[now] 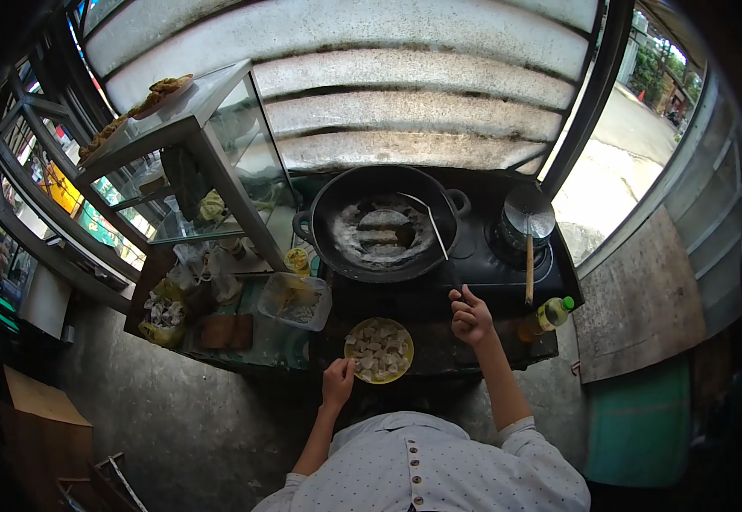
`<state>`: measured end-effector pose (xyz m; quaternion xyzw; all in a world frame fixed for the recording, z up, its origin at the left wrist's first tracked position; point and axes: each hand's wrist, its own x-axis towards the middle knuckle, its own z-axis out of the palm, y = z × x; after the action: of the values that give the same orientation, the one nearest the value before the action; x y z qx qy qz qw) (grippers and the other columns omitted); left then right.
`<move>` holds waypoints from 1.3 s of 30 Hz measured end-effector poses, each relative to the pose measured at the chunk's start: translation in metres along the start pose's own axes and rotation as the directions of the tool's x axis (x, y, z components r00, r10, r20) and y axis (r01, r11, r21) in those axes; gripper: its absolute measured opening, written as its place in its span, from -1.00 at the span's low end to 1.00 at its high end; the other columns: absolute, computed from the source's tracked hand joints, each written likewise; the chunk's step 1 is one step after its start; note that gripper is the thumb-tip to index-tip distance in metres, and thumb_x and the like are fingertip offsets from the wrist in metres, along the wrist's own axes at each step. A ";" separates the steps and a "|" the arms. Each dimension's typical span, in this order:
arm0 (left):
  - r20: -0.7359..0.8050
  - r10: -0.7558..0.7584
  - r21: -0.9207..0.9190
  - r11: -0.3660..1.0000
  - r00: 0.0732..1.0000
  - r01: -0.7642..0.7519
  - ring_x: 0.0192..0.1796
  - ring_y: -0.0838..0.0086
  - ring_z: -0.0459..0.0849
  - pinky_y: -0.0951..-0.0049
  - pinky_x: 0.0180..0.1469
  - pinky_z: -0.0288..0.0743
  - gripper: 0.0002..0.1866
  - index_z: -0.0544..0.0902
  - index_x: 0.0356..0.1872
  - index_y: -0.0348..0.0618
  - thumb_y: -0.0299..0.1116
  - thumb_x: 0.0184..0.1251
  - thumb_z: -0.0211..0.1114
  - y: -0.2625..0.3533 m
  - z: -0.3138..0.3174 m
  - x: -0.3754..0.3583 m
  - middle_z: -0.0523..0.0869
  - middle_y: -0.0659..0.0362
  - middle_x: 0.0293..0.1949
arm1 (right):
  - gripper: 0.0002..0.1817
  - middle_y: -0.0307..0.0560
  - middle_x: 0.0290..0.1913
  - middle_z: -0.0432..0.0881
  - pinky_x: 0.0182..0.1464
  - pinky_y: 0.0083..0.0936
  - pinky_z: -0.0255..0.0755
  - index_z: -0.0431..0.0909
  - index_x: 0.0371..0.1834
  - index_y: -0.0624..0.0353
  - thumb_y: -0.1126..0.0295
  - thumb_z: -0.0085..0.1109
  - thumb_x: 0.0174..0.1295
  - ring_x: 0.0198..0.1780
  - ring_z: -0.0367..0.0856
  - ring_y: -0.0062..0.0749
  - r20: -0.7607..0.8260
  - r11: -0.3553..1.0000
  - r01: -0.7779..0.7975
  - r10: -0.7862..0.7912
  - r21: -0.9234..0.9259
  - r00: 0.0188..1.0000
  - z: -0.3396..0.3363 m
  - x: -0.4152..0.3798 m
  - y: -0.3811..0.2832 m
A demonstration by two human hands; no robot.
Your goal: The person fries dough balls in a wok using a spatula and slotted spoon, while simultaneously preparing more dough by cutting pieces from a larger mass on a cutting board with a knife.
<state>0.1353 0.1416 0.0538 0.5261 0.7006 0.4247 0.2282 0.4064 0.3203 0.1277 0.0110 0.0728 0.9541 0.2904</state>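
Note:
My right hand (471, 317) is closed around the dark handle of a metal spatula (437, 232). Its head reaches into a large black wok (311, 209) on the stove, where bubbling oil (350, 235) surrounds frying pieces that I cannot make out clearly. At the counter's front edge, my left hand (338, 383) has its fingers closed at the left rim of a yellow plate (408, 362). Several pale, cut pieces of food (378, 348) cover that plate.
Right of the wok, a saucepan (529, 212) with a wooden handle sits on another burner. An oil bottle (550, 316) with a green cap stands at the right edge. A clear plastic tub (296, 300), plastic bags (192, 269) and a glass display case (247, 128) are on the left.

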 end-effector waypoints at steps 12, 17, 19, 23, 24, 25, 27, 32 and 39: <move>0.035 0.052 -0.004 0.999 0.998 -0.052 -0.47 0.24 0.57 0.35 -0.40 0.39 -0.74 0.62 -0.35 -0.34 -0.33 0.31 0.07 0.008 0.003 0.014 0.58 -0.01 -0.50 | -0.57 -0.43 -0.77 0.03 -0.78 -0.75 -0.21 0.29 -0.28 0.05 -0.08 -0.36 0.37 -0.83 -0.07 -0.75 -0.091 0.964 0.049 -0.075 -0.263 0.993 0.007 -0.021 -0.001; 0.030 0.059 0.001 0.998 0.998 -0.059 -0.44 0.21 0.57 0.33 -0.38 0.41 -0.73 0.63 -0.32 -0.32 -0.32 0.31 0.06 0.006 0.005 0.013 0.58 -0.02 -0.48 | -0.60 -0.43 -0.78 0.01 -0.81 -0.78 -0.21 0.31 -0.34 0.00 -0.10 -0.26 0.34 -0.85 -0.07 -0.76 -0.277 0.639 0.199 -0.564 -0.743 0.778 0.028 -0.049 -0.016; 0.037 0.042 -0.010 0.999 0.998 -0.041 -0.44 0.21 0.58 0.34 -0.37 0.42 -0.73 0.62 -0.34 -0.34 -0.32 0.31 0.06 0.007 0.005 0.013 0.58 -0.03 -0.47 | -0.61 -0.44 -0.78 0.04 -0.81 -0.78 -0.22 0.32 -0.36 -0.03 -0.11 -0.19 0.31 -0.85 -0.09 -0.75 -0.289 0.662 0.246 -0.589 -0.708 0.755 0.031 -0.059 -0.032; 0.039 0.055 -0.023 0.998 0.998 -0.054 -0.44 0.20 0.58 0.32 -0.38 0.41 -0.73 0.61 -0.36 -0.34 -0.32 0.31 0.07 0.000 0.013 0.009 0.58 -0.03 -0.47 | -0.63 -0.44 -0.75 0.09 -0.78 -0.77 -0.24 0.34 -0.35 -0.06 -0.12 -0.10 0.26 -0.83 -0.05 -0.75 -0.314 0.606 0.352 -0.725 -0.713 0.613 0.020 -0.064 -0.066; 0.050 0.058 -0.021 0.998 0.997 -0.057 -0.44 0.19 0.57 0.32 -0.38 0.41 -0.73 0.61 -0.36 -0.34 -0.31 0.31 0.06 0.001 0.014 0.007 0.57 -0.03 -0.48 | -0.62 -0.44 -0.75 0.09 -0.77 -0.76 -0.24 0.34 -0.35 -0.06 -0.13 -0.09 0.25 -0.83 -0.04 -0.75 -0.322 0.592 0.381 -0.755 -0.711 0.572 0.018 -0.061 -0.071; 0.058 0.060 -0.017 0.998 0.997 -0.059 -0.44 0.19 0.57 0.31 -0.39 0.40 -0.72 0.60 -0.37 -0.35 -0.30 0.31 0.06 0.001 0.014 0.007 0.57 -0.03 -0.49 | -0.61 -0.44 -0.74 0.09 -0.77 -0.76 -0.25 0.34 -0.36 -0.06 -0.14 -0.09 0.25 -0.82 -0.03 -0.75 -0.330 0.577 0.408 -0.780 -0.708 0.531 0.017 -0.060 -0.075; 0.057 0.065 -0.014 0.998 0.996 -0.064 -0.45 0.18 0.56 0.31 -0.39 0.39 -0.72 0.60 -0.37 -0.34 -0.30 0.31 0.06 0.004 0.016 0.007 0.56 -0.04 -0.49 | -0.61 -0.42 -0.73 0.11 -0.77 -0.76 -0.22 0.36 -0.32 -0.02 -0.12 -0.08 0.26 -0.82 0.00 -0.76 -0.342 0.549 0.417 -0.812 -0.724 0.473 0.014 -0.055 -0.076; 0.050 0.067 -0.008 0.998 0.996 -0.067 -0.46 0.16 0.55 0.30 -0.41 0.38 -0.71 0.59 -0.38 -0.33 -0.28 0.32 0.06 0.007 0.014 0.006 0.54 -0.04 -0.51 | -0.71 -0.39 -0.70 0.22 -0.76 -0.76 -0.11 0.46 -0.26 0.11 0.11 -0.08 0.32 -0.78 0.08 -0.77 -0.184 0.203 0.198 -0.977 -0.959 0.110 0.017 -0.044 -0.077; 0.049 0.069 0.014 0.997 0.996 -0.070 -0.47 0.17 0.54 0.29 -0.41 0.37 -0.72 0.59 -0.38 -0.34 -0.29 0.32 0.06 0.008 0.011 0.004 0.54 -0.04 -0.52 | -0.74 -0.31 -0.58 0.36 -0.55 -0.60 0.23 0.50 -0.19 0.31 0.31 -0.03 0.27 -0.60 0.30 -0.62 0.312 -0.294 -0.231 -0.949 -0.928 -0.046 -0.027 -0.026 -0.118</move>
<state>0.1471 0.1497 0.0548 0.5622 0.6793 0.4140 0.2262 0.4911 0.3994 0.0847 -0.6769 -0.4025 0.2161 0.5771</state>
